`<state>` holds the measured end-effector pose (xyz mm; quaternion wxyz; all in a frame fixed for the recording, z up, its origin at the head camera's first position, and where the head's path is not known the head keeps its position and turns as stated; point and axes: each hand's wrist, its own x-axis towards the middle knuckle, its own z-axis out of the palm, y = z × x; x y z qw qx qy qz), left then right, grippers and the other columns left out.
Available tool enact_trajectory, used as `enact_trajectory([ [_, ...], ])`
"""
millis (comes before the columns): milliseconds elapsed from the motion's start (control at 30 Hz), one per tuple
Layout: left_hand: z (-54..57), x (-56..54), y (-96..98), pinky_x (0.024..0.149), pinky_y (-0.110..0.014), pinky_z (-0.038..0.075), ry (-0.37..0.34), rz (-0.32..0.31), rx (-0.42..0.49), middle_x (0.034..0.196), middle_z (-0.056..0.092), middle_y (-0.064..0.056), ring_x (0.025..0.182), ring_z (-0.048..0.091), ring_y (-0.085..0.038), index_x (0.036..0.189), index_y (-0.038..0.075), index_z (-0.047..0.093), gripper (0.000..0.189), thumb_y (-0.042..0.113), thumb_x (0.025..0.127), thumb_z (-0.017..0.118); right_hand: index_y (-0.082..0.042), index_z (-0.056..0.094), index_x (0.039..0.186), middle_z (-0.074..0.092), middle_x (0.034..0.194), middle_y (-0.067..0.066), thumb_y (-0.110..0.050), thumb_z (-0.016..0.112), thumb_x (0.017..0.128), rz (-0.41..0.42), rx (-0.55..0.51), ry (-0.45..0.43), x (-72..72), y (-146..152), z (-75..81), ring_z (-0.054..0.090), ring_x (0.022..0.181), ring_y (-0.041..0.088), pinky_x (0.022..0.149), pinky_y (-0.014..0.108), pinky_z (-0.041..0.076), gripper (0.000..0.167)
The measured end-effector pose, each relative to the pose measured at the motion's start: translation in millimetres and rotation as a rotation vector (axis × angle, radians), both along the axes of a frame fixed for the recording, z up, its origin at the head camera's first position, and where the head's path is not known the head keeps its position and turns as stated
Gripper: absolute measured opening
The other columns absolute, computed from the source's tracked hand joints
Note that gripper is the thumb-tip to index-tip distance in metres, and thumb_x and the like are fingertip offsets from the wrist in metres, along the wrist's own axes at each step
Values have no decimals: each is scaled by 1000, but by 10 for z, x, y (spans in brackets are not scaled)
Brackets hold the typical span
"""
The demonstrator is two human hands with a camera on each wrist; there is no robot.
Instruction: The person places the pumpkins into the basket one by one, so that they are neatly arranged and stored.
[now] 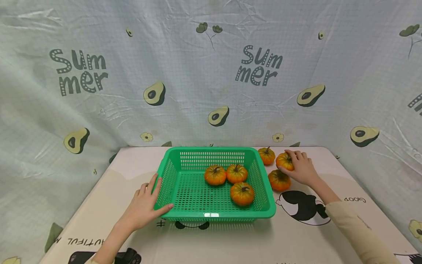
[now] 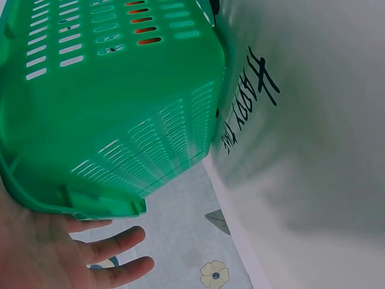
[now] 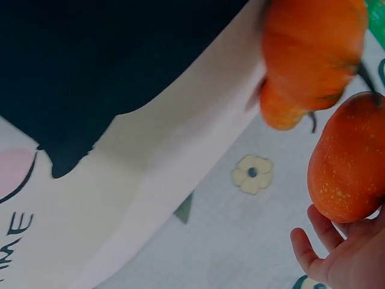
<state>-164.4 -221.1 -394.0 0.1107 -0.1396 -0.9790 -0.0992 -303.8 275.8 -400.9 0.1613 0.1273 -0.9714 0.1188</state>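
Note:
A green plastic basket (image 1: 215, 215) stands on the table with three small orange pumpkins inside, grouped toward its right half; one is the front pumpkin (image 1: 242, 194). My left hand (image 1: 142, 205) rests at the basket's left rim, its fingers spread and fairly straight; the left wrist view shows the fingers (image 2: 117, 242) beside the basket's outer wall (image 2: 114, 108). To the right of the basket, my right hand (image 1: 301, 168) grips a small pumpkin (image 3: 346, 162) between thumb and fingers. Two more pumpkins lie close by: a back pumpkin (image 1: 266, 156) and a nearer pumpkin (image 1: 279, 180).
The table's printed cover (image 1: 211, 245) carries cartoon figures and lettering. Behind the table hangs a pale curtain (image 1: 184, 66) with avocado and "summer" prints, meeting the table's back edge. The right-hand pumpkins sit close to the basket's right wall.

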Motion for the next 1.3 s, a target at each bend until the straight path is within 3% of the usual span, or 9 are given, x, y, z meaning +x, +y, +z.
enact_trajectory([
  [433, 10, 8, 5, 83, -55, 36, 2, -2, -3, 146, 17, -21, 115, 38, -39, 139, -3, 25, 90, 57, 78, 54, -9, 43, 127, 47, 114, 17, -46, 63, 77, 175, 9, 128, 197, -271, 162, 38, 105, 34, 78, 48, 33, 66],
  [900, 1, -2, 3, 84, -55, 36, 1, -5, 4, 147, 16, -20, 116, 37, -40, 139, -3, 25, 90, 58, 79, 53, -9, 43, 128, 49, 117, 13, -43, 65, 75, 287, 30, 152, 396, -587, 366, 41, 102, 29, 81, 47, 35, 67],
  [1300, 8, 2, 5, 84, -55, 36, -2, -4, 7, 147, 16, -20, 116, 37, -39, 139, -4, 25, 90, 57, 78, 54, -13, 46, 125, 49, 119, 6, -46, 64, 76, 502, 72, 150, 500, -937, 417, 42, 106, 24, 81, 44, 36, 62],
])
